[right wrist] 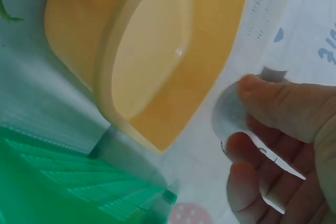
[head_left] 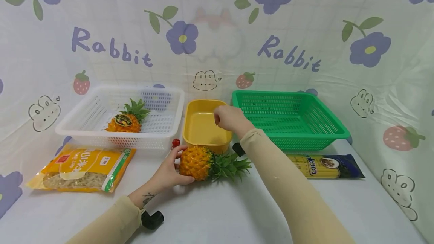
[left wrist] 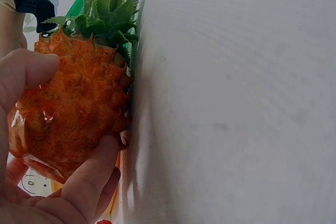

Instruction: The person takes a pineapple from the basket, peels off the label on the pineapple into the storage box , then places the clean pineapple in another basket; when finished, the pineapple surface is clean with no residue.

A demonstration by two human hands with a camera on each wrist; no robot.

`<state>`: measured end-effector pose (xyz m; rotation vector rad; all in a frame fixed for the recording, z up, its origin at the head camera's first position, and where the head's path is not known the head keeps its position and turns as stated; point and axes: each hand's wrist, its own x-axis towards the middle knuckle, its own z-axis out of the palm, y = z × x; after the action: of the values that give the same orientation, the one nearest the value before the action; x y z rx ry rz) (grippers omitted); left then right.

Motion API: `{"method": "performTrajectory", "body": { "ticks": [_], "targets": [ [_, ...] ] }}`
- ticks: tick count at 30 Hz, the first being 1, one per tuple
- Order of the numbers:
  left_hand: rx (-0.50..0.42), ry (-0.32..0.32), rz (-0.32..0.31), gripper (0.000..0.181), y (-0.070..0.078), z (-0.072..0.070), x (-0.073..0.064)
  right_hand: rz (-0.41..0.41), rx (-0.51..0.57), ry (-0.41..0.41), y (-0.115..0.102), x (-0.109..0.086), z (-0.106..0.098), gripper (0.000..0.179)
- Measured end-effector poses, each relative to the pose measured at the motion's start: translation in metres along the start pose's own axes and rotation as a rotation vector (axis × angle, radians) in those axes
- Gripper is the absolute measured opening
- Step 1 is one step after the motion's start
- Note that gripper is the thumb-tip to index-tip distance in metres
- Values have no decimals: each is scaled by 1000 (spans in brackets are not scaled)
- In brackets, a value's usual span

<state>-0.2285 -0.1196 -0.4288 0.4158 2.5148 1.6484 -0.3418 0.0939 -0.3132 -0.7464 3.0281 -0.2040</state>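
Note:
In the head view my left hand (head_left: 174, 170) grips the base of an orange pineapple (head_left: 196, 163) lying on its side, its green leaves pointing right. The left wrist view shows thumb and fingers around the fruit (left wrist: 79, 108). Above the yellow basin (head_left: 207, 134) my right hand (head_left: 230, 118) is raised with curled fingers. In the right wrist view its thumb and forefinger pinch a thin, greyish round piece (right wrist: 229, 109) resembling a sticker's back; its printed side, if any, is hidden. Another pineapple (head_left: 124, 123), with a dark oval label, lies in the white basket (head_left: 118, 138).
A green basket (head_left: 291, 143) stands at the back right, with a yellow and blue pasta packet (head_left: 325, 165) before it, partly behind my right sleeve. An orange noodle bag (head_left: 84, 166) lies at the left. A small red object (head_left: 176, 142) sits beside the basin.

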Motion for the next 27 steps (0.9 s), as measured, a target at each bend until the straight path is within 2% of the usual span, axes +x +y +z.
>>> {"method": "performTrajectory", "body": {
  "ticks": [7,13,17,21,27],
  "targets": [
    [-8,-2,2,90,0,0,0,-22,9,39,2,5,2,5],
    [-14,-9,4,90,-1,0,-1,-6,35,8,0,7,5,21],
    [-18,-9,-1,90,0,0,-1,-49,4,-36,1,7,8,9],
    [-17,-7,-2,90,1,0,-1,-88,24,-78,3,7,9,12],
    [-20,-8,-5,90,2,-1,-2,-109,68,-73,4,6,8,7]
  ]
}}
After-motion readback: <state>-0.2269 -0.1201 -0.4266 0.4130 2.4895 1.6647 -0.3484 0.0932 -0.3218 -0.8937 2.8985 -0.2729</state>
